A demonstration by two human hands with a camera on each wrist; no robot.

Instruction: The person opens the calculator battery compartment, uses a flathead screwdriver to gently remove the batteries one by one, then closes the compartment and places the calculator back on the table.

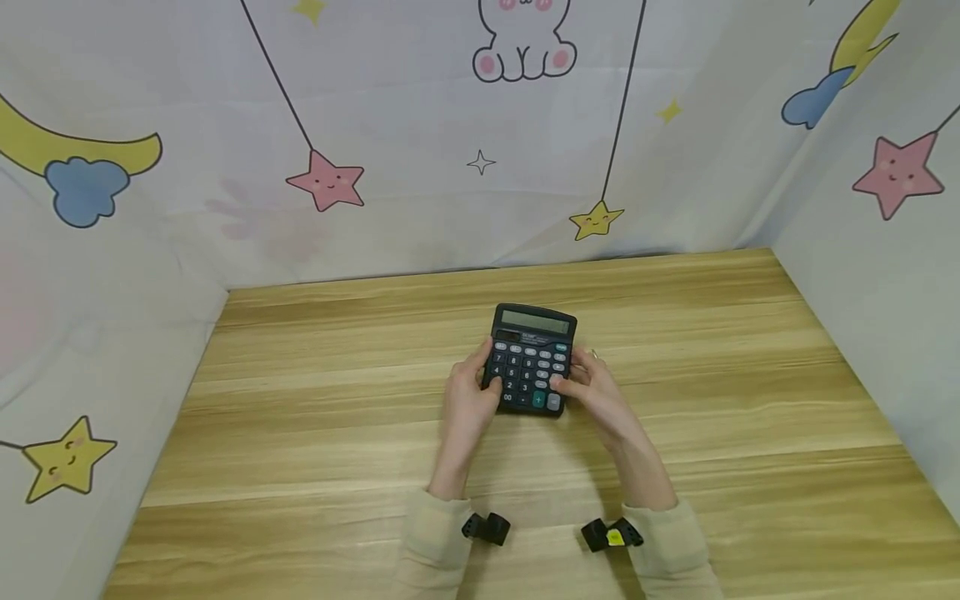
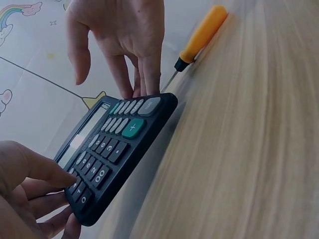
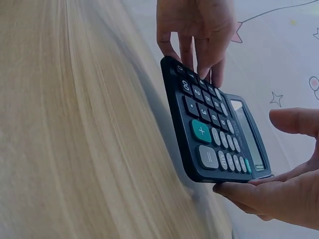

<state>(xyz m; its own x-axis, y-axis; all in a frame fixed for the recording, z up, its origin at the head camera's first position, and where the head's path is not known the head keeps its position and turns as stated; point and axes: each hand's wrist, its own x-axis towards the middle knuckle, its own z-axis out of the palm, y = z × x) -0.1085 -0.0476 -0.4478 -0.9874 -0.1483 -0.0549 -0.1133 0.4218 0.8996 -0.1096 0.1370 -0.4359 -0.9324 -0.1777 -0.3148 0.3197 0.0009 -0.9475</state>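
Note:
A black calculator (image 1: 529, 362) with grey and green keys is held above the wooden table, near its middle. My left hand (image 1: 472, 392) grips its left edge, with the thumb on the number keys and the fingers underneath in the left wrist view. At the opposite edge is my right hand (image 1: 596, 392). Its fairly straight fingers (image 3: 249, 195) support that side from below, while the thumb stands raised off the keys in the right wrist view. The display (image 1: 535, 322) is too small to read.
A screwdriver with a yellow-orange handle (image 2: 204, 32) lies on the table beyond the calculator in the left wrist view; the head view does not show it. White cloth (image 1: 420, 208) printed with stars and moons borders the wooden table (image 1: 315, 400) at the back and sides.

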